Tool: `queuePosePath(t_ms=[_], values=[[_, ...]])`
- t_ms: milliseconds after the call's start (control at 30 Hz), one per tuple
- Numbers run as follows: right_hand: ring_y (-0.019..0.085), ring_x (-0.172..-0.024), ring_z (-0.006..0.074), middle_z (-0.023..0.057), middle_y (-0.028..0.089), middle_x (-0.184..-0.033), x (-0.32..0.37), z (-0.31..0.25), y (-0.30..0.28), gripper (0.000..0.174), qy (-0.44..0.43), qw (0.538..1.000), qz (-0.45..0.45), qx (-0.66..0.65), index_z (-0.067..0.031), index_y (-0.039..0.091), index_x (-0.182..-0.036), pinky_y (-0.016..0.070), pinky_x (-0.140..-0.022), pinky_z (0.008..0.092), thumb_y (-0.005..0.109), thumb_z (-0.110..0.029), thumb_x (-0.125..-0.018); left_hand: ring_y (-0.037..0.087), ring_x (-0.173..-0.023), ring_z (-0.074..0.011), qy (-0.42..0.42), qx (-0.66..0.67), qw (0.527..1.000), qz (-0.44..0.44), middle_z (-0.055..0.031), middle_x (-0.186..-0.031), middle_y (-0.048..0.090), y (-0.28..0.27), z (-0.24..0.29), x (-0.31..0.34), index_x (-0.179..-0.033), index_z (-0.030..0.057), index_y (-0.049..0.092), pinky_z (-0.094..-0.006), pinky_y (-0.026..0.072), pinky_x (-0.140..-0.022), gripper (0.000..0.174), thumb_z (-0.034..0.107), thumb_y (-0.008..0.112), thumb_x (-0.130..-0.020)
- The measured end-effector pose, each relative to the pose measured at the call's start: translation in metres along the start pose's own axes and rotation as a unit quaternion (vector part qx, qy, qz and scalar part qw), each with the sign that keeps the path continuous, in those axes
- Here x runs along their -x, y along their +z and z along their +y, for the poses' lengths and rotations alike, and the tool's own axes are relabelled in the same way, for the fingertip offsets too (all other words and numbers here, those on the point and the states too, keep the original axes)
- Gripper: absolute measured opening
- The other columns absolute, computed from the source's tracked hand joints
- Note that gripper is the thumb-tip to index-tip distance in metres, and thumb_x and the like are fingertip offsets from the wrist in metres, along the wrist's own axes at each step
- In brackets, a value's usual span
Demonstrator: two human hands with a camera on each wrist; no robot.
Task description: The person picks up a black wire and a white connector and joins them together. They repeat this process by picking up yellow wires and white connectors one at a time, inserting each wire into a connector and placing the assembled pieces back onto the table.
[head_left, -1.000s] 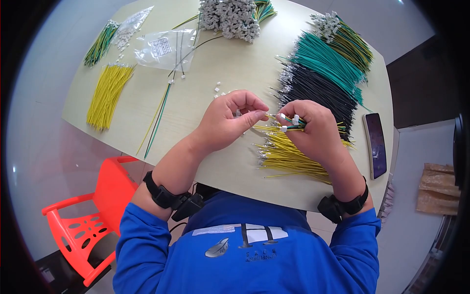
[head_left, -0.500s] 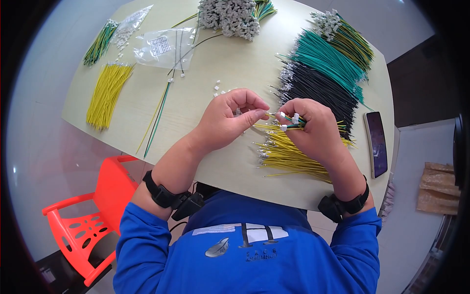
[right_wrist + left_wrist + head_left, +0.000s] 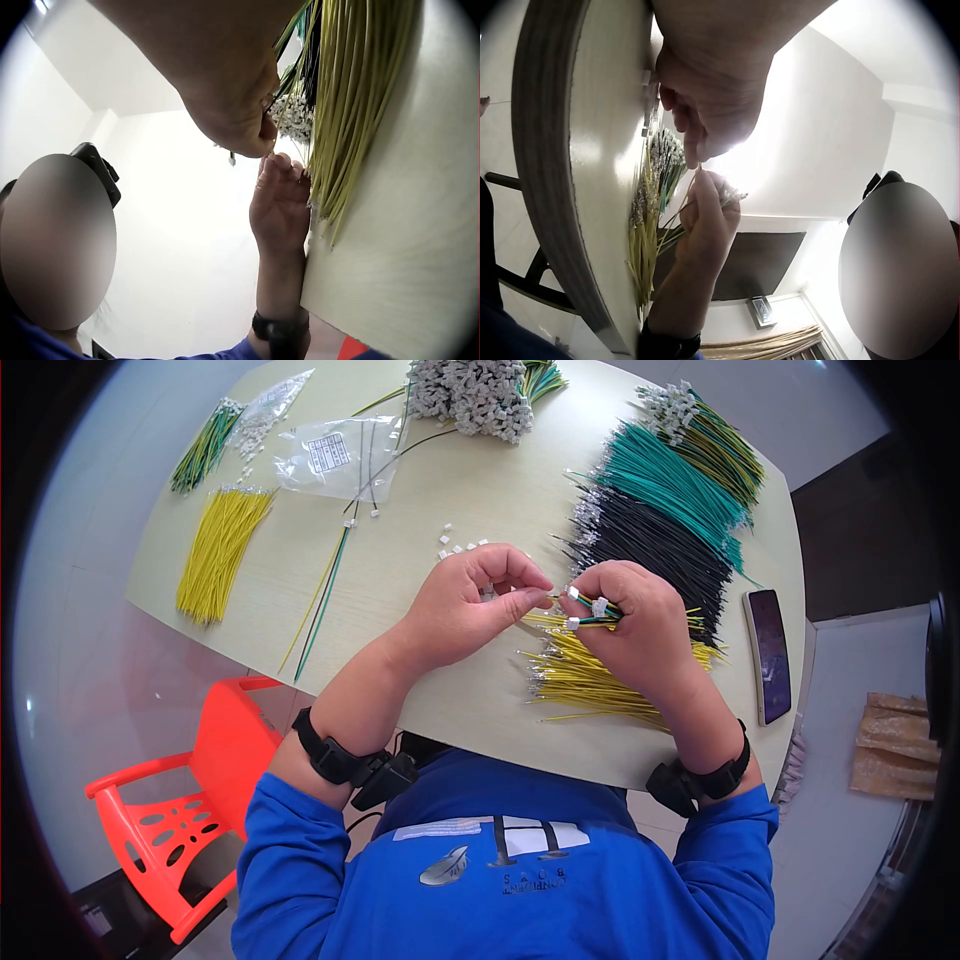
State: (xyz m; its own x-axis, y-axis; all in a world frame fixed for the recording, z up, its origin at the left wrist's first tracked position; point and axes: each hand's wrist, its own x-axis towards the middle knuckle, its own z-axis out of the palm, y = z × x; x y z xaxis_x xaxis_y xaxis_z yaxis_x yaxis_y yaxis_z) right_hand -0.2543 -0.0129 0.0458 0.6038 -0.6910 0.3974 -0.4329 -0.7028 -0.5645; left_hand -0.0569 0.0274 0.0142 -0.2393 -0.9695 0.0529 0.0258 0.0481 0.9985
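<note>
Over the table's middle, the right hand [image 3: 640,622] grips several wires with white connectors [image 3: 600,608] that stick out between thumb and fingers. The left hand [image 3: 468,605] meets it from the left, its thumb and index finger pinching the end of a thin wire. What sits at that wire's tip is hidden by the fingertips. Below the right hand lies a bundle of yellow wires [image 3: 600,678], and behind it a bundle of black wires [image 3: 650,555]. In the left wrist view, the left hand [image 3: 712,97] and right hand [image 3: 709,217] nearly touch at the fingertips.
Green wires [image 3: 675,480] lie beyond the black ones. At the back is a heap of connectored wires [image 3: 470,400]. A plastic bag [image 3: 325,460] and more yellow wires [image 3: 222,555] lie on the left, loose white connectors [image 3: 444,540] near the left hand, a phone [image 3: 766,655] at right.
The connectors in the right hand have shifted slightly left and tilted. Both hands otherwise stay almost where they were, fingertips close together.
</note>
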Motion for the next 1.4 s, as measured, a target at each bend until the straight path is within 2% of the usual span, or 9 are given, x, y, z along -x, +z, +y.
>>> queuePosePath(t_ms=[200,300,433,533,633,800,900,1033,1400], values=[[0.061,-0.069,0.0228,0.0063,0.062,-0.076,0.001,0.0,0.001,0.017,-0.012,1.0,0.007,-0.005,-0.0047,0.06,-0.078,0.0472,-0.061,0.0305,0.069,0.0,-0.065,0.06,-0.086,-0.0085,0.002,0.014,1.0,-0.004,-0.0027,-0.092,0.061,0.001,-0.001,0.0,-0.095,0.0005,0.06,-0.0203,0.0458,-0.071,0.008,0.004,0.061,-0.088],[0.061,-0.072,0.0236,0.0066,0.063,-0.079,0.001,-0.003,-0.002,0.024,0.017,0.998,-0.049,-0.032,-0.0044,0.06,-0.081,0.0474,-0.063,0.0308,0.065,0.004,-0.059,0.058,-0.083,-0.0071,0.004,-0.005,1.0,-0.006,-0.002,-0.092,0.061,-0.001,0.0,0.001,-0.095,0.001,0.06,-0.0195,0.0445,-0.068,0.008,0.004,0.061,-0.087],[0.061,-0.074,0.0237,0.0067,0.063,-0.08,0.001,-0.002,-0.003,0.031,0.006,0.998,-0.056,-0.031,-0.0039,0.061,-0.084,0.0473,-0.064,0.0308,0.061,0.007,-0.055,0.055,-0.077,-0.0053,0.012,-0.028,1.0,-0.004,-0.0009,-0.091,0.06,-0.001,0.0,0.001,-0.095,0.0016,0.061,-0.0188,0.0421,-0.065,0.009,0.005,0.063,-0.087],[0.06,-0.073,0.0235,0.0065,0.062,-0.079,0.0,0.0,-0.003,0.031,-0.002,0.998,-0.038,-0.048,-0.0038,0.061,-0.085,0.0471,-0.064,0.0306,0.06,0.008,-0.056,0.052,-0.073,-0.0045,0.026,-0.023,0.999,0.007,-0.0003,-0.09,0.06,-0.001,-0.001,0.0,-0.093,0.002,0.061,-0.0187,0.0404,-0.062,0.009,0.008,0.064,-0.086],[0.06,-0.073,0.023,0.0063,0.062,-0.079,0.0,0.0,-0.004,0.032,-0.005,0.998,-0.034,-0.057,-0.0038,0.061,-0.086,0.047,-0.064,0.0305,0.06,0.008,-0.056,0.05,-0.071,-0.0045,0.059,-0.126,0.99,0.014,0.0001,-0.086,0.059,-0.001,0.002,0.001,-0.091,0.0026,0.062,-0.0195,0.0397,-0.061,0.011,0.011,0.066,-0.085],[0.059,-0.072,0.0221,0.0063,0.062,-0.079,-0.001,-0.002,-0.007,0.032,0.002,0.997,-0.056,-0.049,-0.004,0.062,-0.086,0.0471,-0.064,0.03,0.061,0.008,-0.057,0.049,-0.069,-0.0054,0.069,-0.177,0.982,0.021,-0.0003,-0.083,0.057,-0.002,0.0,0.0,-0.088,0.0035,0.063,-0.0204,0.0392,-0.061,0.011,0.013,0.067,-0.084],[0.059,-0.072,0.0219,0.0064,0.062,-0.079,-0.001,-0.001,-0.007,0.031,0.004,0.997,-0.062,-0.042,-0.004,0.061,-0.086,0.0471,-0.064,0.0296,0.062,0.007,-0.058,0.049,-0.069,-0.0067,0.139,-0.222,0.965,0.027,-0.0006,-0.082,0.056,-0.003,-0.001,0.0,-0.087,0.0043,0.063,-0.021,0.0391,-0.061,0.009,0.012,0.067,-0.085],[0.06,-0.072,0.022,0.0064,0.062,-0.078,0.0,0.0,-0.006,0.029,0.005,0.997,-0.069,-0.037,-0.0039,0.061,-0.086,0.0473,-0.064,0.0294,0.063,0.007,-0.059,0.049,-0.07,-0.0077,0.077,-0.182,0.98,0.023,-0.0009,-0.081,0.056,-0.001,0.003,0.001,-0.086,0.0044,0.062,-0.0217,0.0393,-0.062,0.009,0.012,0.067,-0.085],[0.059,-0.074,0.0242,0.0068,0.06,-0.077,-0.001,0.002,-0.007,0.027,0.013,0.996,-0.091,-0.017,-0.0045,0.06,-0.084,0.0469,-0.064,0.0296,0.062,0.005,-0.06,0.047,-0.07,-0.0101,0.123,-0.196,0.973,-0.005,-0.0015,-0.079,0.054,0.001,0.0,0.0,-0.087,0.0046,0.061,-0.0243,0.0393,-0.063,0.006,0.009,0.065,-0.086]])
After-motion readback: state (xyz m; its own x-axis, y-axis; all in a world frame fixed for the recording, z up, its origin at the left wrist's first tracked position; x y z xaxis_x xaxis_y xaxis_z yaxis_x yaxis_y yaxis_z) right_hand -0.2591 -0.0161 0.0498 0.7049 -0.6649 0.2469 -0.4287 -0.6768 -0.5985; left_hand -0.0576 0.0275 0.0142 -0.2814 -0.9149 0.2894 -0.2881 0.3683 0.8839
